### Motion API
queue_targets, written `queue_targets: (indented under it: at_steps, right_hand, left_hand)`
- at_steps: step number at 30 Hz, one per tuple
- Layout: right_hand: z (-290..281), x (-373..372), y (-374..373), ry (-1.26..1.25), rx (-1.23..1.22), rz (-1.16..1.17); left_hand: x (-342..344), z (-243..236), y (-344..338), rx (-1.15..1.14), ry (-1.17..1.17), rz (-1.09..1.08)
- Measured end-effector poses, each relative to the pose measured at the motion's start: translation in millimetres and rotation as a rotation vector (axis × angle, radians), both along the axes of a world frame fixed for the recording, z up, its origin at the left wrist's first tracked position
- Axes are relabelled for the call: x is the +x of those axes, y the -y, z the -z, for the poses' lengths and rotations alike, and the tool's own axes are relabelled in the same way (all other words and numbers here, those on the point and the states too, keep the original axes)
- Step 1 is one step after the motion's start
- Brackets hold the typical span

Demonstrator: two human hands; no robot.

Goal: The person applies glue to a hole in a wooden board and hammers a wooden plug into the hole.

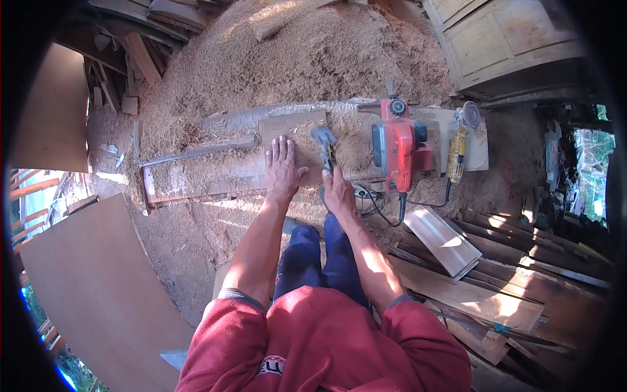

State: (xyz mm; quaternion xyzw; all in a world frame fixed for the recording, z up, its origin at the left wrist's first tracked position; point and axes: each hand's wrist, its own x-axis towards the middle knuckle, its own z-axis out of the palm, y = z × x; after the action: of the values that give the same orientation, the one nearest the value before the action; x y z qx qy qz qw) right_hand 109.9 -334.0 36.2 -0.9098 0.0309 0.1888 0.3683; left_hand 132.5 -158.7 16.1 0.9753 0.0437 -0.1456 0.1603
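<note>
My left hand (pixel 283 171) lies with fingers stretched out on a wooden board (pixel 307 119) resting on a shavings-strewn plank bench (pixel 173 186). My right hand (pixel 337 189) grips the dark handle of a hammer (pixel 324 138), whose blurred metal head is over the board, just right of my left fingers. A red electric planer (pixel 398 157) stands on the bench to the right. Beside it lies a yellow angle grinder (pixel 457 150) with a round disc. A long narrow strip (pixel 202 148) lies along the bench's left part.
Wood shavings (pixel 313 52) are heaped behind the bench. Large plywood sheets (pixel 85 274) lean at the left. Loose planks (pixel 470 294) and a short stack of pale boards (pixel 441 242) lie at the lower right. A wooden cabinet (pixel 496 46) stands upper right. Black cords trail below the tools.
</note>
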Motion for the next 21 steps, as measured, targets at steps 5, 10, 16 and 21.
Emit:
queue_targets:
  at_steps: [5,10,16,21]
  right_hand:
    - [18,-11,24,0.004,-0.062,0.018]
    - [15,-23,24,0.023,-0.053,0.091]
    - [6,-12,32,-0.035,-0.087,0.126]
    - [29,-15,41,0.253,-0.172,0.212]
  left_hand:
    - [-3,2,4,0.009,0.032,0.016]
    - [-5,1,3,-0.005,0.002,0.006]
    - [5,-4,3,0.032,-0.031,-0.001]
    - [20,-3,18,0.088,0.112,0.196]
